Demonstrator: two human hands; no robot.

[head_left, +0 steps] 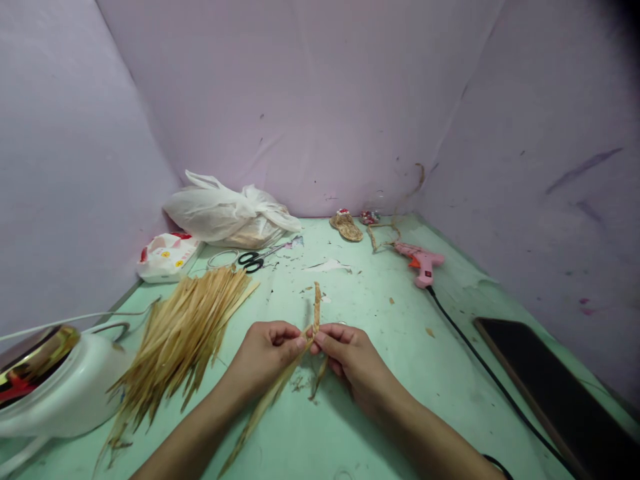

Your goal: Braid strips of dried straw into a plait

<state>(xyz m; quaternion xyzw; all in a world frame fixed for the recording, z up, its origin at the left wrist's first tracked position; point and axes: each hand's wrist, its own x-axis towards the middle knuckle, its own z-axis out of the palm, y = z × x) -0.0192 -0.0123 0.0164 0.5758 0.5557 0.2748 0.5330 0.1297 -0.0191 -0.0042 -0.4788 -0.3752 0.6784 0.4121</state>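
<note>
A short braid of dried straw-coloured strips stands up between my two hands, its finished end pointing away from me. My left hand pinches a strip at the braid's lower end between thumb and fingers. Beside it, my right hand pinches the same end from the right. Loose strip tails hang down toward me under the left hand, and a shorter one hangs by the right fingers. Left of my hands lies a thick pile of dried flat strips.
A pink glue gun with a black cord and a dark phone lie right. Black-handled scissors, a tied white plastic bag, a tissue pack and a small woven slipper sit farther back. A white appliance stands left.
</note>
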